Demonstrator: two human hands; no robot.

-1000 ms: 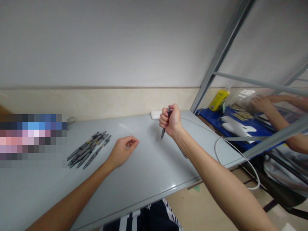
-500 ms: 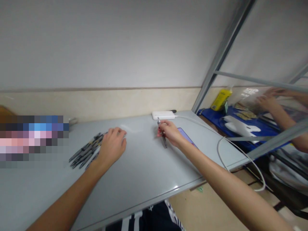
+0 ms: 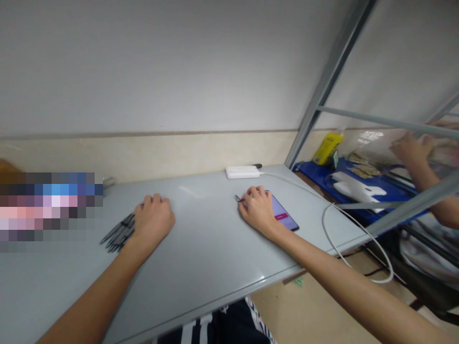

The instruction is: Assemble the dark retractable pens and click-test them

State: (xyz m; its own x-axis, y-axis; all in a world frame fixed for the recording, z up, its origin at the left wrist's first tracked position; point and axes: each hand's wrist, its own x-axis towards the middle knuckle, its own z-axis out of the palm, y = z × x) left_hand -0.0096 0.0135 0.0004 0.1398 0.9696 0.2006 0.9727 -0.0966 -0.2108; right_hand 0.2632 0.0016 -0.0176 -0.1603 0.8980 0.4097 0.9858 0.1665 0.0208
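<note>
My left hand (image 3: 154,217) rests on the grey table over the right end of a bunch of dark pens (image 3: 118,234). Its fingers curl down around the pens' ends, which they hide. To the right, my right hand (image 3: 257,209) is low on the table, fingers bent. A pen (image 3: 237,198) pokes out at its thumb side; the rest is beneath the palm, so my hand is closed over it. Just beside this hand lies a phone (image 3: 285,215) with a lit screen, its left part covered by my fingers and wrist.
A white power strip or adapter (image 3: 243,172) lies by the wall, its white cable (image 3: 324,224) looping off the table's right edge. Metal bed-frame bars (image 3: 319,107) rise at the right. Beyond them, another person's hand (image 3: 412,148) is near a blue surface with a yellow packet (image 3: 328,148).
My left hand has moved left and closer, its fingers curling over the pens. My right hand has come down with its pen from a raised, upright hold to lie on the table beside the phone.
</note>
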